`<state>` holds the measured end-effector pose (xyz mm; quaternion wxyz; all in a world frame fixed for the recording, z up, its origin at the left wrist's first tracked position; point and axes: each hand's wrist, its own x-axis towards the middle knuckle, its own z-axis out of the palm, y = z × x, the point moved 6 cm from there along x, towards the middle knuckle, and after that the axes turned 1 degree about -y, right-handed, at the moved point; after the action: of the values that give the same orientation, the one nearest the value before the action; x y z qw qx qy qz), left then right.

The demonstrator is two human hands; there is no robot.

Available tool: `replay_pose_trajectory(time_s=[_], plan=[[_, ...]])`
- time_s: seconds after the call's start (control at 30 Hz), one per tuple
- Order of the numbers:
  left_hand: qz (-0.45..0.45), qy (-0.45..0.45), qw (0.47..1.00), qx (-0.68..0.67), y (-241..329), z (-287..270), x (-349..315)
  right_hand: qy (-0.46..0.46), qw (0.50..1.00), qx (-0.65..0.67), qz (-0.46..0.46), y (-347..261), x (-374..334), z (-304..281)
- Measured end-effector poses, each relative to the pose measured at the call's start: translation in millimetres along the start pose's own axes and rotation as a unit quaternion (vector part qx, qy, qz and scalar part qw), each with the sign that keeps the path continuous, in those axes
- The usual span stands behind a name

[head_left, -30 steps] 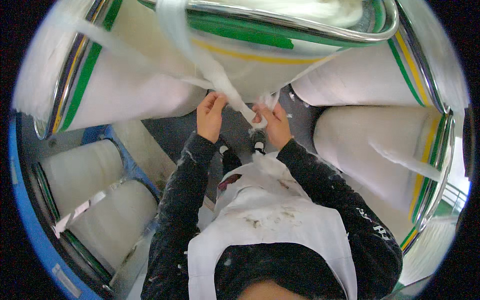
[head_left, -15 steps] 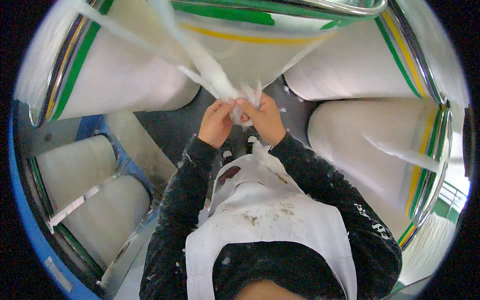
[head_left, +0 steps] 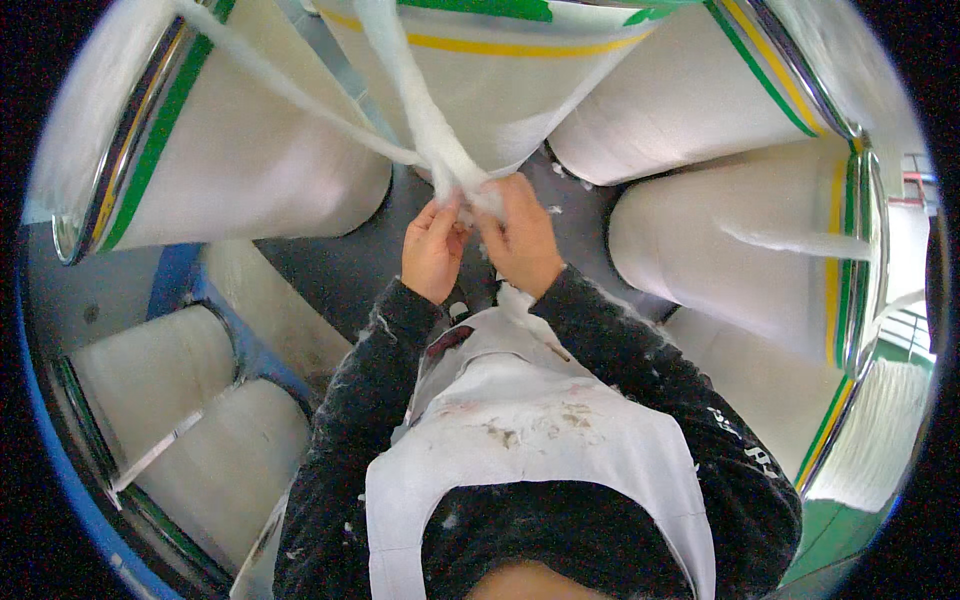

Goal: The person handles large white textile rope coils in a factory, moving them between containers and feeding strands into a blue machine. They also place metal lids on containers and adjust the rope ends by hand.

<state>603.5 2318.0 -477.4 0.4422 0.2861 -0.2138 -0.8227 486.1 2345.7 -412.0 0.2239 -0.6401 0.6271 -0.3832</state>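
Two strands of white fibre sliver [head_left: 425, 115] come down from the cans at the top and meet between my hands. My left hand [head_left: 433, 248] pinches the joined sliver with thumb and fingertips. Close beside it, my right hand [head_left: 522, 238] is closed on the same fluffy bundle, its back turned up. The sliver's end is partly hidden behind my fingers. Straight beyond my hands stands a tall white can [head_left: 480, 85] with yellow and green bands.
White sliver cans stand at the left [head_left: 250, 140] and right [head_left: 740, 240], the latter with a strand hanging over its side. Two more cans [head_left: 155, 360] lie within a metal-barred frame at lower left. Fibre scraps dot the dark floor [head_left: 330, 260].
My right hand has turned and shifted slightly, now covering more of the bundle. The loose wisps between my hands are gathered closer. The view has shifted a little against the cans.
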Motion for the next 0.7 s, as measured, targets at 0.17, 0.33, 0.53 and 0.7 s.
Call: replay_pose_trajectory(time_s=[0.17,0.33,0.53,0.7], plan=[[0.001,0.019,0.997,0.080,5.3,-4.3,-10.6,0.014,0.999,-0.010,0.028,-15.5,-5.5,19.3],[-0.030,0.103,0.994,0.037,10.8,-25.8,-23.2,0.097,0.993,-0.063,-0.041,-35.4,-32.7,6.7],[-0.029,0.066,0.997,0.026,0.9,-16.9,-13.9,0.068,0.996,-0.016,0.047,5.7,-27.0,8.3],[0.017,-0.008,0.958,0.288,14.8,14.9,-44.7,0.121,0.988,-0.086,0.054,-27.9,-46.2,4.4]])
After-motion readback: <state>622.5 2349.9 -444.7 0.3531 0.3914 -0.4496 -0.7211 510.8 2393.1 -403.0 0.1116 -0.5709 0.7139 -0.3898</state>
